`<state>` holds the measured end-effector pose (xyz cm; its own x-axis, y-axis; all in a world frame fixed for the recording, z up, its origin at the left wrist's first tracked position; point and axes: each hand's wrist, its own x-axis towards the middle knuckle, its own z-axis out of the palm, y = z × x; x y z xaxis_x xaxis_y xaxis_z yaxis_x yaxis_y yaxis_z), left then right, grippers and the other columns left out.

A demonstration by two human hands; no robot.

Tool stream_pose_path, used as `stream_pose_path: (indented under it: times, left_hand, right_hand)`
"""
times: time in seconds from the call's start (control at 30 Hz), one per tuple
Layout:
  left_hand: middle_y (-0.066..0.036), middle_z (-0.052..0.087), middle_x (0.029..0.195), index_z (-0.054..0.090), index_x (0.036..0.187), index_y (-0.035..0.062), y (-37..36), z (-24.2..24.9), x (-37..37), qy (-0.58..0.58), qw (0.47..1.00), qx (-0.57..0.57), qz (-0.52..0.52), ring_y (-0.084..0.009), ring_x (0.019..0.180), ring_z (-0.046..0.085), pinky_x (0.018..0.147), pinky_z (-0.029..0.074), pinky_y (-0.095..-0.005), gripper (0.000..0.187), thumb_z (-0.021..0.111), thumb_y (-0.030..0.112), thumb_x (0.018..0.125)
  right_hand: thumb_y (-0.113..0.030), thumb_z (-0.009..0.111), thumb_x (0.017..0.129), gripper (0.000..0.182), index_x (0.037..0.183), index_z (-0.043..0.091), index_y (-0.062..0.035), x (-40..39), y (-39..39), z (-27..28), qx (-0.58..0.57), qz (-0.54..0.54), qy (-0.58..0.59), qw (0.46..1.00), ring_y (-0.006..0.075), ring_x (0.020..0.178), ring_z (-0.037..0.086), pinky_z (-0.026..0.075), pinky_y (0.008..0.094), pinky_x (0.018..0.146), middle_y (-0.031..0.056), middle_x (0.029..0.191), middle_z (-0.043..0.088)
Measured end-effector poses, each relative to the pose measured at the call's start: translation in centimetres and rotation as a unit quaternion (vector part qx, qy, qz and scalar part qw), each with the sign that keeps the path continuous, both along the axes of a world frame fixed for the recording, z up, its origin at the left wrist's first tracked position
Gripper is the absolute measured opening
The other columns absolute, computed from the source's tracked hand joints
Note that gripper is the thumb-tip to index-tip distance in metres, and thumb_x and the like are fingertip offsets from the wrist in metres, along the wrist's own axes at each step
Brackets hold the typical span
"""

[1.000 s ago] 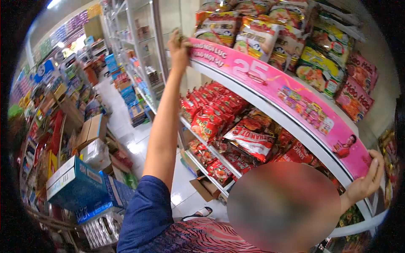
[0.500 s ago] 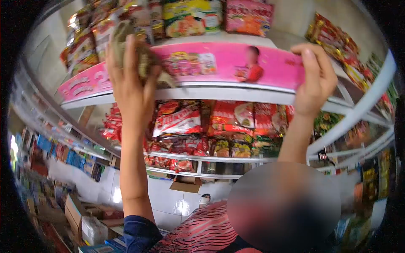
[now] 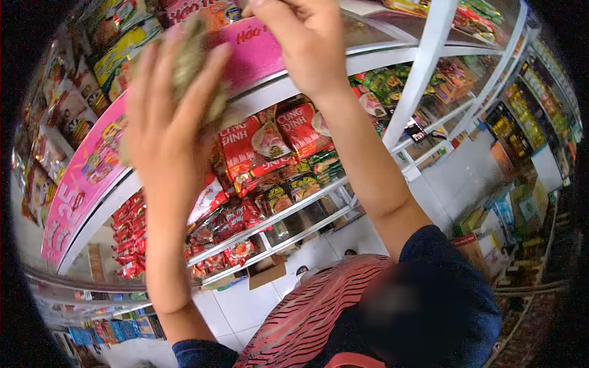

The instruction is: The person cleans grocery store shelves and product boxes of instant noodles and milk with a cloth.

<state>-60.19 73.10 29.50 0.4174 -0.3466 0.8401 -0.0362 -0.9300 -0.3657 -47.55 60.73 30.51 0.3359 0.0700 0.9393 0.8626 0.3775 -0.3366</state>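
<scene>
My left hand holds an olive-green cloth against a pink printed strip along the shelf's front edge. Its fingers are spread over the cloth and blurred by motion. At the strip's right end is my right hand, fingers curled and pinched at the strip's upper edge. Part of those fingertips is cut off by the top of the view. Lettering and small product pictures show on the strip on either side of the cloth.
Noodle packets stand behind the strip on the upper shelf. Red packets fill the shelf below. A slanting white metal post rises to the right of my right arm. An open cardboard box lies on the tiled floor.
The view has turned and tilted. My left hand with the cloth has moved right along the pink strip, past the printed product pictures. My right hand stays at the strip's right end.
</scene>
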Motion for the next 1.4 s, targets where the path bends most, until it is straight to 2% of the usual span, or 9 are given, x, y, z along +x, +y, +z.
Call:
stream_pose_path:
  times: [0.37, 0.53, 0.57, 0.8, 0.93, 1.13, 1.2, 1.37, 1.4]
  left_hand:
    - [-0.018, 0.038, 0.127, 0.037, 0.124, -0.0024, 19.6, -1.6, -13.2, -0.198, 0.954, -0.22, 0.042, -0.0284, 0.117, 0.037, 0.097, 0.03, -0.0384, 0.049, 0.053, 0.019, 0.083]
    - [-0.016, 0.047, 0.116, 0.036, 0.123, -0.0055, 22.0, -1.1, -14.0, -0.267, 0.886, -0.379, -0.003, -0.0242, 0.099, 0.05, 0.083, 0.043, -0.0311, 0.046, 0.051, 0.017, 0.085]
    - [-0.016, 0.048, 0.114, 0.037, 0.122, -0.0054, 22.9, -1.2, -13.9, -0.27, 0.909, -0.316, 0.038, -0.0216, 0.095, 0.051, 0.078, 0.044, -0.0291, 0.045, 0.051, 0.015, 0.085]
    - [-0.016, 0.04, 0.124, 0.048, 0.119, 0.0086, 5.7, -1.9, -3.9, -0.196, 0.954, -0.177, 0.144, -0.0292, 0.114, 0.039, 0.096, 0.028, -0.0398, 0.049, 0.063, 0.012, 0.072]
    - [-0.015, 0.036, 0.128, 0.048, 0.122, 0.0211, 1.1, -3.0, -1.4, -0.146, 0.966, -0.178, 0.118, -0.0355, 0.12, 0.031, 0.1, 0.025, -0.0436, 0.05, 0.062, 0.017, 0.074]
    - [-0.015, 0.036, 0.129, 0.048, 0.121, 0.0192, 3.5, -2.8, -3.7, -0.132, 0.965, -0.2, 0.107, -0.0355, 0.121, 0.029, 0.101, 0.024, -0.0429, 0.05, 0.061, 0.014, 0.074]
    - [-0.013, 0.037, 0.129, 0.047, 0.121, 0.0147, 5.6, -2.5, -5.6, -0.164, 0.943, -0.264, 0.122, -0.0315, 0.123, 0.029, 0.102, 0.022, -0.0414, 0.049, 0.062, 0.012, 0.074]
    - [-0.014, 0.042, 0.124, 0.04, 0.122, -0.0008, 16.8, -2.4, -11.4, -0.283, 0.886, -0.367, -0.02, -0.0238, 0.113, 0.041, 0.098, 0.029, -0.035, 0.04, 0.05, 0.01, 0.084]
    - [-0.015, 0.042, 0.123, 0.04, 0.122, -0.0012, 17.8, -2.4, -12.3, -0.285, 0.889, -0.358, 0.025, -0.0243, 0.112, 0.042, 0.096, 0.031, -0.0343, 0.04, 0.049, 0.011, 0.085]
  right_hand:
    - [-0.01, 0.061, 0.067, 0.011, 0.074, 0.055, -0.0029, 0.2, 0.4, -0.6, 0.12, -0.13, -0.137, 0.975, 0.0283, 0.072, 0.054, 0.042, 0.0351, 0.067, 0.0118, 0.078, 0.056]
    - [-0.008, 0.059, 0.065, 0.018, 0.082, 0.058, -0.0059, -2.7, -7.3, -13.3, -0.161, -0.244, -0.257, 0.921, 0.0306, 0.079, 0.053, 0.042, 0.0441, 0.07, 0.011, 0.09, 0.056]
    - [-0.01, 0.061, 0.065, 0.017, 0.082, 0.059, -0.0084, -2.7, -8.7, -15.9, -0.171, -0.087, -0.296, 0.936, 0.0298, 0.078, 0.053, 0.043, 0.0433, 0.065, 0.0101, 0.089, 0.056]
    - [-0.012, 0.06, 0.065, 0.017, 0.082, 0.056, -0.006, 0.1, -20.7, -33.3, -0.544, -0.188, 0.004, 0.818, 0.0278, 0.071, 0.056, 0.046, 0.0399, 0.063, 0.0094, 0.081, 0.058]
    - [-0.006, 0.055, 0.065, 0.03, 0.093, 0.05, -0.0004, 6.5, -23.2, -32.5, -0.37, -0.443, 0.086, 0.812, 0.0353, 0.092, 0.048, 0.037, 0.0445, 0.083, 0.0183, 0.097, 0.052]
    - [-0.029, 0.055, 0.074, 0.06, 0.125, 0.038, -0.0039, 18.4, -23.6, -37.4, -0.495, -0.599, 0.213, 0.592, 0.0394, 0.119, 0.031, 0.017, 0.0521, 0.101, 0.0259, 0.122, 0.039]
    - [-0.03, 0.053, 0.076, 0.058, 0.125, 0.038, -0.0029, 28.0, -27.3, -49.1, -0.419, -0.544, 0.187, 0.703, 0.038, 0.117, 0.033, 0.017, 0.0511, 0.101, 0.0221, 0.122, 0.042]
    - [-0.017, 0.052, 0.076, 0.037, 0.107, 0.047, 0.0039, 21.1, -22.8, -44.7, -0.271, -0.423, 0.161, 0.849, 0.0367, 0.102, 0.044, 0.035, 0.0405, 0.088, 0.0203, 0.106, 0.049]
    - [-0.015, 0.054, 0.075, 0.037, 0.106, 0.048, 0.004, 18.6, -22.5, -42.6, -0.197, -0.349, 0.357, 0.844, 0.035, 0.102, 0.044, 0.035, 0.0406, 0.088, 0.0201, 0.103, 0.05]
